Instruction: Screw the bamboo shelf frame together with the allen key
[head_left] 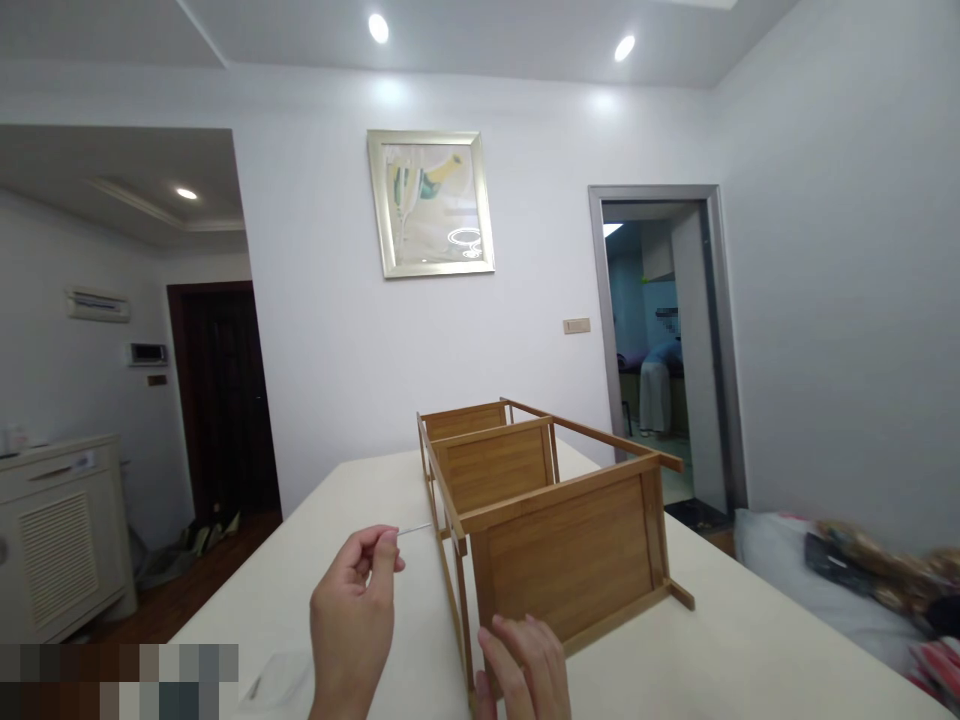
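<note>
A bamboo shelf rack (555, 505) lies on its side on the white table (750, 650), its three shelf boards standing upright. My left hand (356, 610) pinches a thin metal tool, probably a small hex key (415, 529), whose tip points at the rack's near left frame post. My right hand (525, 665) rests with fingers curled against the lower edge of the nearest shelf board, bracing the rack.
A clear plastic bag (274, 685) lies on the table at lower left. A white cabinet (56, 530) stands at left, cluttered cushions (862, 580) at right. A person stands in the far kitchen doorway (660, 385).
</note>
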